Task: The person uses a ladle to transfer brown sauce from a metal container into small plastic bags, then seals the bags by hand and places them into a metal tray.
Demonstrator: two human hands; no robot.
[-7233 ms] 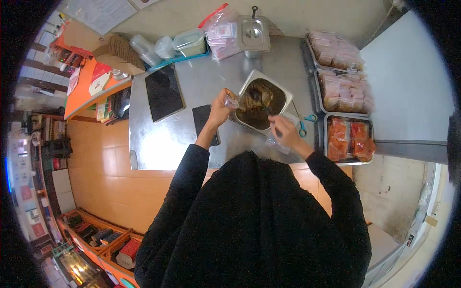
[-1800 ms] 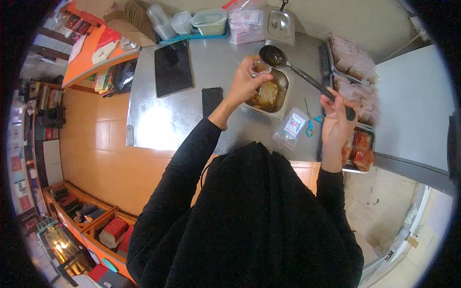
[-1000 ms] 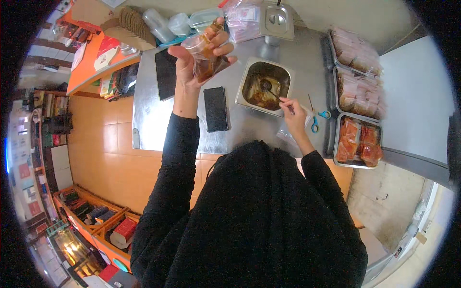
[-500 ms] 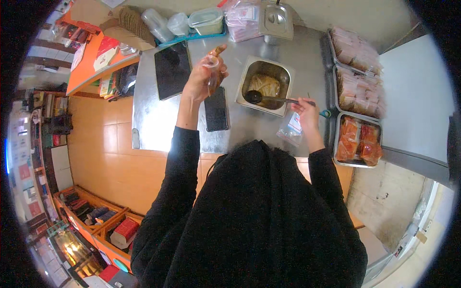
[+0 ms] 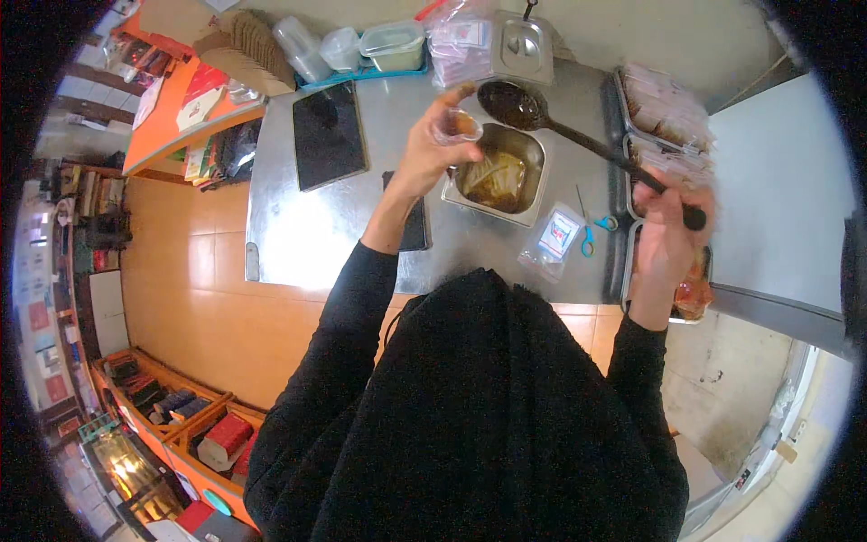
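My left hand (image 5: 423, 158) is closed around a small clear plastic cup (image 5: 458, 129) with some amber-brown liquid in it. My right hand (image 5: 670, 221) grips the handle of a black ladle (image 5: 587, 143), raised high. Dark liquid shows in its bowl, just right of the cup and over the far side of a square steel pan (image 5: 518, 215). Inside that pan lie pale strips in brown liquid. A clear plastic bag with a label (image 5: 557, 237) and blue-handled scissors (image 5: 589, 240) rest on the steel table (image 5: 289, 226), between the pan and my right forearm.
A black tablet (image 5: 329, 135) and a dark phone (image 5: 416, 226), partly behind my left arm, lie left of the pan. Trays of filled packets (image 5: 664, 108) line the right edge. Plastic containers (image 5: 392, 45), bagged packets (image 5: 459, 54) and a lidded steel pan (image 5: 524, 50) stand along the back.
The ladle has risen out of the pan, its bowl now beside the cup. My left hand has moved right with the cup toward the pan; my right hand has moved up and right.
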